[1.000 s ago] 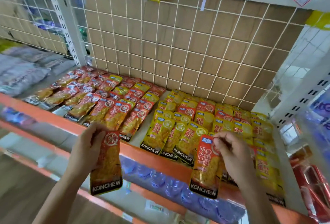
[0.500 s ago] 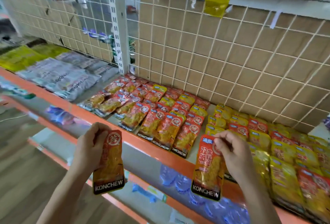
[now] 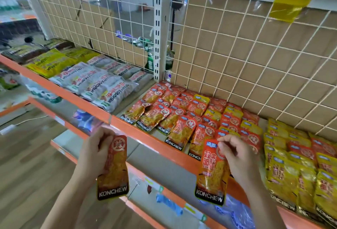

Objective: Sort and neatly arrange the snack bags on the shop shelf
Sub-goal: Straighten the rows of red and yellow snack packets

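An orange-edged shop shelf (image 3: pixel 145 135) crosses the frame from the left edge to the lower right, backed by a white wire grid over brown cardboard (image 3: pixel 255 55), with wood-look flooring (image 3: pixel 27 165) at lower left. On it lie grey-white pillow bags (image 3: pixel 102 84) centre left, red foil snack bags (image 3: pixel 182 112) in the middle and yellow foil snack bags (image 3: pixel 291 165) at right, too overlapped to count. Two hands, well apart before the shelf edge, hold one bag each: the left hand (image 3: pixel 94 154) grips a red KONCHEW pouch (image 3: pixel 114 170), the right hand (image 3: pixel 237 157) pinches the top of a red blue-tabbed KONCHEW pouch (image 3: pixel 212 172).
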Motion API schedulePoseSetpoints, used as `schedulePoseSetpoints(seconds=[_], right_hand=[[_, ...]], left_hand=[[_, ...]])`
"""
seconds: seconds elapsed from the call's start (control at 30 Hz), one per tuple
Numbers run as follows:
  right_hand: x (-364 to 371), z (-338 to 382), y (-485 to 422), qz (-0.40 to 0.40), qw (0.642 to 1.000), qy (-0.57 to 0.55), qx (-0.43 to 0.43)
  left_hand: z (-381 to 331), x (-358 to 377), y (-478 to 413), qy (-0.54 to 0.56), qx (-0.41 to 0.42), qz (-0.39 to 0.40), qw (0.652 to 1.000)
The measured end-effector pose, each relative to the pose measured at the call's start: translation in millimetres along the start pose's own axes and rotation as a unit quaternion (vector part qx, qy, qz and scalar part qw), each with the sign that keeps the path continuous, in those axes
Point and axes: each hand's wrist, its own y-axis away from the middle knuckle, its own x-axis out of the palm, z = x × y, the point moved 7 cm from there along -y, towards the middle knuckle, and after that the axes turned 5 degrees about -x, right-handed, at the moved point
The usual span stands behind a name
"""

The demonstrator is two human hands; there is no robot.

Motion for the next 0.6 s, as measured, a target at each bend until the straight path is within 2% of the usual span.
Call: schedulePoseSetpoints(seconds=[0.3, 0.47, 0.6], right_hand=[[14, -8, -34, 0.031, 0.999, -0.006, 0.004], [16, -13, -56, 0.036, 0.999, -0.015, -0.001], [14, -22, -67, 0.027, 1.0, -0.013, 0.008]], left_hand=[[13, 17, -25, 0.009, -0.033, -0.001, 0.999], [-1, 37, -56, -0.011, -0.024, 0.005, 1.0], [-21, 58, -73, -0.005, 0.024, 0.029, 0.999]])
